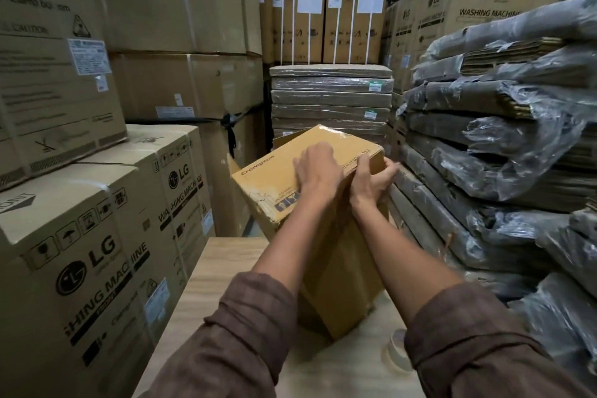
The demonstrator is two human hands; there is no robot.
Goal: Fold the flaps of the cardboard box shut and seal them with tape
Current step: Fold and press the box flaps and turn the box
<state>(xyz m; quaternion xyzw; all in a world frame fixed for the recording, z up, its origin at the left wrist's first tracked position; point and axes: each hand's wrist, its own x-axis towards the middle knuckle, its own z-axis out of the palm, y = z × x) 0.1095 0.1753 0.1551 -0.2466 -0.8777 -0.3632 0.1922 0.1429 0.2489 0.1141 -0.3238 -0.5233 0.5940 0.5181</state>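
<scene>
A tall brown cardboard box printed "Crompton" stands tilted on a light wooden table. One wide top flap is folded down over the opening; two side flaps at the far left still stick out. My left hand lies on top of that flap with curled fingers, pressing it down. My right hand grips the flap's near right edge, thumb on top and fingers wrapped round the box corner. A roll of clear tape lies on the table just right of the box, partly hidden by my right sleeve.
Large LG washing machine cartons stand stacked close on the left. Plastic-wrapped bundles of flat cardboard are piled on the right, touching the box. More wrapped flat stacks and tall cartons fill the back.
</scene>
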